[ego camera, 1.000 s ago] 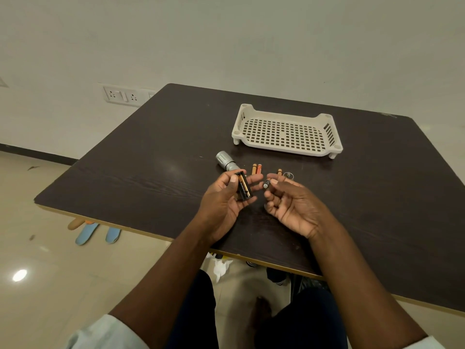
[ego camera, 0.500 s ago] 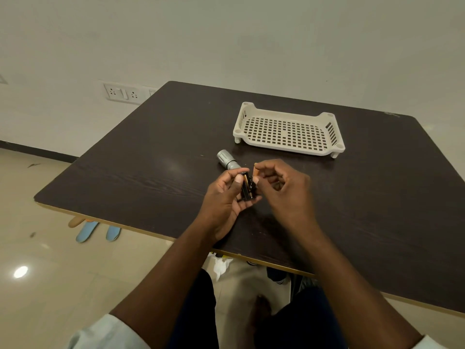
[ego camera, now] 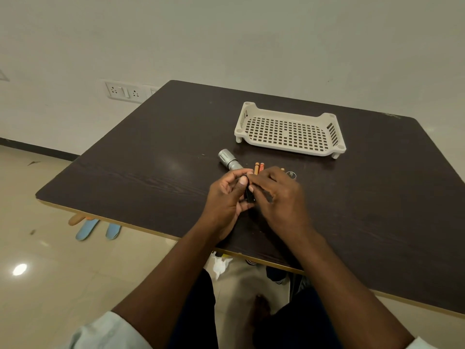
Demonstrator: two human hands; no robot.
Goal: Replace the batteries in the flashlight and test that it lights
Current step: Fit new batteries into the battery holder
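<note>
My left hand (ego camera: 226,197) grips a black battery holder (ego camera: 249,195) above the dark table (ego camera: 151,177), thumb on its top end. My right hand (ego camera: 279,197) closes over the holder's right side, fingers curled against it; what they pinch is hidden. The silver flashlight body (ego camera: 227,159) lies on the table just beyond my left hand. Two orange batteries (ego camera: 259,168) lie side by side beyond my hands. A third battery tip (ego camera: 282,169) shows past my right knuckles. A small round cap (ego camera: 291,175) rests to the right.
A cream perforated plastic tray (ego camera: 289,131) stands at the back of the table. A wall socket panel (ego camera: 123,90) is on the left wall. Blue slippers (ego camera: 97,229) lie on the floor under the table's left edge.
My right hand turned palm down and moved left onto the battery holder, covering it. My left hand kept its grip on the holder. The small part pinched by my right fingers is hidden now.
</note>
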